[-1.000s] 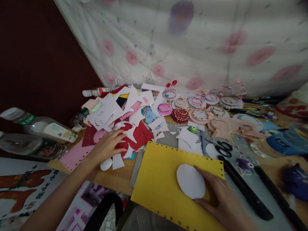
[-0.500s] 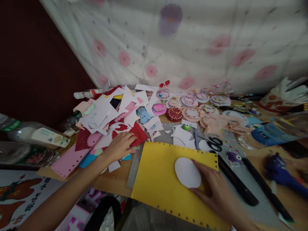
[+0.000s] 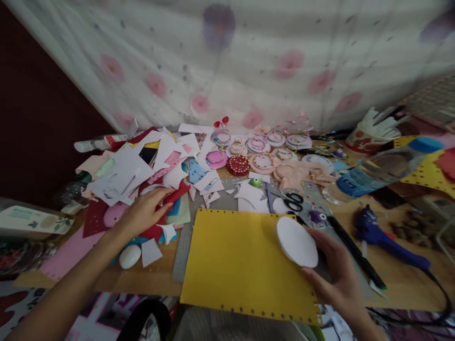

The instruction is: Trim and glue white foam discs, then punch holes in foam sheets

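My right hand [image 3: 337,265] pinches a white disc [image 3: 296,241] by its right edge. The disc is tilted, over the right part of a yellow foam sheet [image 3: 238,260] with small holes along its edges. My left hand [image 3: 149,208] is in the heap of scraps on the left, thumb and fingers around a red foam sheet [image 3: 179,191]; its grip is partly hidden. White cut-out scraps [image 3: 124,168] lie just beyond it. A white oval object [image 3: 130,256] lies nearer me, beside a small white offcut [image 3: 151,252].
Several decorated round discs [image 3: 238,165] stand at the back. Scissors [image 3: 293,201], a purple figure with an eye [image 3: 317,218], a black cutter [image 3: 357,253], a blue glue gun [image 3: 386,237] and a water bottle [image 3: 380,170] are on the right. A floral curtain [image 3: 199,71] hangs behind.
My right hand has lifted and tilted the white disc, moving it rightwards over the yellow sheet. My left hand has shifted within the scraps; the white oval object now shows. The view has turned right.
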Tool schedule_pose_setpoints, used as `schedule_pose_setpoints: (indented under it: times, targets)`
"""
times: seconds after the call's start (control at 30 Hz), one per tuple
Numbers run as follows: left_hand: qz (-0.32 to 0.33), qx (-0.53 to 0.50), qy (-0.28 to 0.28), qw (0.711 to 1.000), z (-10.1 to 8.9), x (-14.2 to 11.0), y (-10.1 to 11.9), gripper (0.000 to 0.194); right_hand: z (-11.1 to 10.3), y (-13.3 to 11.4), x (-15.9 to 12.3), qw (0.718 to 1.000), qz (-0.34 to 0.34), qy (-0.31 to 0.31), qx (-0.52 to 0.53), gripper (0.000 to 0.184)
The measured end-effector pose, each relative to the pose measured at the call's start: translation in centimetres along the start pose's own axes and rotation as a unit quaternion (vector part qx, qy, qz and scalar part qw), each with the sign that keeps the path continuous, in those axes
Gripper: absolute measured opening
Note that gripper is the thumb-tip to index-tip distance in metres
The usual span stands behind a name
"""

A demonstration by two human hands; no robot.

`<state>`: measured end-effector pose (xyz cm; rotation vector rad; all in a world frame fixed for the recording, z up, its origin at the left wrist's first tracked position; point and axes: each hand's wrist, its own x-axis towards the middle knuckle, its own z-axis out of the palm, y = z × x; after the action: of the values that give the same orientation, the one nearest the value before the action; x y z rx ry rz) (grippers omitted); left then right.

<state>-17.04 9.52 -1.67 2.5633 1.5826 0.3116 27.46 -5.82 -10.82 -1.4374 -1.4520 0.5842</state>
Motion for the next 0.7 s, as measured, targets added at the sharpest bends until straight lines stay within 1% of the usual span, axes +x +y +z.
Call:
schedule_pose_setpoints:
  times: [0.03,0.1,0.17,0.2,0.27,0.33,0.4,0.43,0.47,0.5,0.57,0.63,0.7]
  targets:
    - [0.01,0.009,-0.012,1.0,-0.1,-0.1,0.5,0.042,-0.1,0.0,0.0,0.998,0.017,0.02,0.054,0.062]
    - [0.032,0.035,-0.023,0.999,0.1,-0.4,2.3,0.051,-0.5,-0.1,0.1,0.988,0.054,0.062,0.132,0.053]
    - [0.057,0.051,-0.027,0.997,0.9,-1.0,5.0,0.058,-1.0,-0.3,0.3,0.98,0.084,0.102,0.145,0.047]
    - [0.08,0.044,-0.045,0.995,1.4,-1.4,6.5,0.06,-1.2,-0.4,0.4,0.979,0.096,0.116,0.134,0.047]
    - [0.144,0.018,-0.1,0.984,2.9,-2.2,9.6,0.073,-1.5,-0.8,0.5,0.979,0.109,0.134,0.106,0.049]
    - [0.195,-0.011,-0.158,0.968,4.5,-3.1,12.4,0.089,-1.6,-1.3,0.5,0.98,0.1,0.136,0.107,0.052]
    - [0.239,-0.033,-0.216,0.946,5.8,-3.8,14.4,0.102,-1.5,-1.8,0.4,0.981,0.077,0.126,0.124,0.052]
    - [0.251,-0.034,-0.235,0.938,6.3,-4.2,15.2,0.103,-1.4,-2.0,0.3,0.983,0.062,0.117,0.129,0.051]
    - [0.258,-0.028,-0.242,0.935,6.6,-4.4,15.7,0.098,-1.4,-2.2,0.3,0.985,0.049,0.106,0.129,0.052]
    - [0.266,-0.023,-0.243,0.933,6.6,-4.7,16.2,0.09,-1.3,-2.3,0.3,0.987,0.037,0.097,0.125,0.053]
    - [0.281,-0.023,-0.229,0.932,6.0,-5.1,16.6,0.064,-1.4,-2.6,0.5,0.989,0.025,0.092,0.112,0.055]
    - [0.293,-0.051,-0.211,0.931,4.5,-5.2,16.5,0.045,-1.5,-2.6,0.8,0.989,0.028,0.102,0.102,0.053]
    - [0.268,-0.086,-0.182,0.942,2.5,-5.0,15.7,0.041,-1.6,-2.5,1.1,0.987,0.039,0.117,0.099,0.05]
